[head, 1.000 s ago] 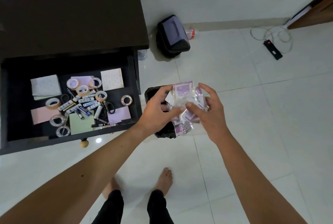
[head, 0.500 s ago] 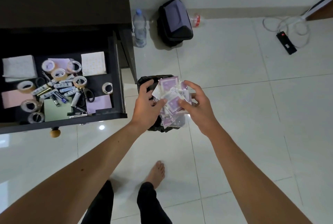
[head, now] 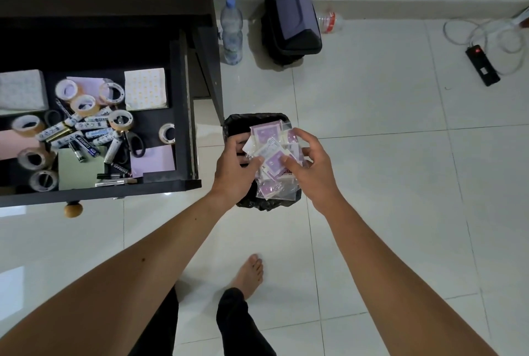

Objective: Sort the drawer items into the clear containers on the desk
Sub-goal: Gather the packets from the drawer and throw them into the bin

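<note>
Both hands hold a bundle of clear plastic wrappers (head: 273, 160) with purple and white print, directly above a small bin lined with a black bag (head: 243, 123) on the floor. My left hand (head: 233, 168) grips the bundle's left side and my right hand (head: 310, 163) pinches its right side. To the left, the open dark drawer (head: 180, 115) holds several tape rolls (head: 84, 105), batteries (head: 86, 138), scissors (head: 134, 140), pens and sticky-note pads (head: 146, 87). The clear containers are out of view.
A water bottle (head: 232, 32) stands by the desk leg. A black swing-lid bin (head: 292, 23) sits against the wall, an empty bottle (head: 327, 21) beside it. A power strip (head: 482, 67) with white cable lies at the right. My bare foot (head: 249, 274) is on the tiles.
The view has shifted right and down, so the drawer sits further left. The hands have lowered the wrapper bundle closer over the black-lined bin, fingers shifting on it.
</note>
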